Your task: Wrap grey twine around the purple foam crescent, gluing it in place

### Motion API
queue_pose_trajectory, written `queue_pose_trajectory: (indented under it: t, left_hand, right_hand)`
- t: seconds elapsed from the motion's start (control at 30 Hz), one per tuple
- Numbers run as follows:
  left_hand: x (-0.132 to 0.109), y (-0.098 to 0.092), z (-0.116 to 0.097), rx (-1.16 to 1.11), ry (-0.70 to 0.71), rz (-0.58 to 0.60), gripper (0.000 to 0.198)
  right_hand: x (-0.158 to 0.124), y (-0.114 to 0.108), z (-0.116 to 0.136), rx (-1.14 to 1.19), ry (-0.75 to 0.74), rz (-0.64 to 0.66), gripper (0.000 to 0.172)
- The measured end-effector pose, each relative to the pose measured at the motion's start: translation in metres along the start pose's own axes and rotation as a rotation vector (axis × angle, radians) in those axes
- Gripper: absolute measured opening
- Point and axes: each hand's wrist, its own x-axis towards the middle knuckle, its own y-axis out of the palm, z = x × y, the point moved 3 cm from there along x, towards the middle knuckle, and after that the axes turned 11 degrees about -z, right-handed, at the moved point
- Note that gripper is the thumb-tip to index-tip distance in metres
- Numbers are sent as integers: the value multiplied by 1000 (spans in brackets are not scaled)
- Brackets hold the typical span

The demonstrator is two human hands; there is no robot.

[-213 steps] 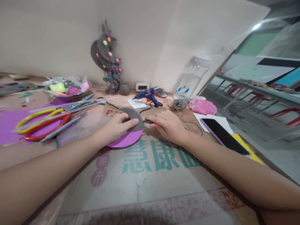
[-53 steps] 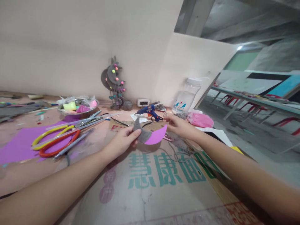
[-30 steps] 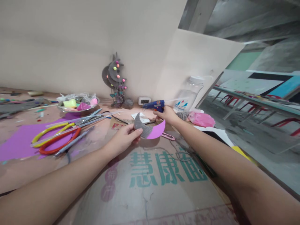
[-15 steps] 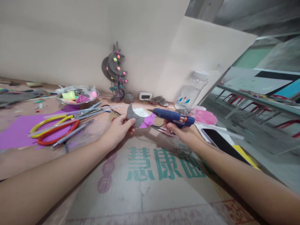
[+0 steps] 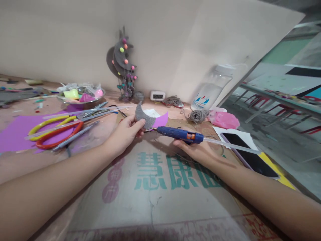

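Note:
Pinched between thumb and fingers of my left hand [image 5: 129, 132] is a grey yarn-wrapped crescent [image 5: 145, 117], held upright above the cardboard. My right hand [image 5: 193, 149] grips a blue glue gun [image 5: 179, 133], with a long clear glue stick [image 5: 230, 145] poking out of its back end. The nozzle points left and appears at or very near the crescent's lower edge; I cannot tell if it touches. Behind the crescent lie a purple piece [image 5: 162, 120] and a white piece [image 5: 151, 113].
Left are red-and-yellow-handled scissors [image 5: 60, 139] on purple sheet [image 5: 15, 134] and a metal bowl [image 5: 81, 104] of craft bits. A decorated moon hanging [image 5: 122, 62], a small clock [image 5: 157, 96], grey yarn [image 5: 198, 115] and a bottle [image 5: 209, 88] stand behind. A phone [image 5: 248, 155] lies right.
My right hand has brought the glue gun down and left, its nozzle now at the crescent's lower edge. The glue stick now shows fully behind it. The view has shifted slightly.

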Motion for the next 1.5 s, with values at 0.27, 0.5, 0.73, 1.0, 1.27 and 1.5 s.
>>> queue_pose_trajectory:
  t: [0.27, 0.5, 0.73, 1.0, 1.27, 1.5]
  left_hand:
    - [-1, 1, 0, -10, -19, 14, 18]
    - [-1, 1, -2, -5, -20, 25, 22]
    - [-1, 1, -1, -1, -18, 18, 20]
    - [0, 1, 1, 2, 2, 44, 22]
    - [-1, 1, -1, 21, 2, 43, 20]
    - [-1, 1, 0, 9, 8, 47, 20]
  right_hand:
    - [-2, 1, 5, 77, 62, 40, 27]
    - [0, 1, 4, 6, 39, -5, 28]
    - [-2, 2, -2, -37, 31, -3, 29]
    - [0, 4, -7, -39, 43, 4, 28]
    - [-1, 4, -6, -6, 56, -19, 27]
    - [0, 4, 0, -9, 42, -14, 29]
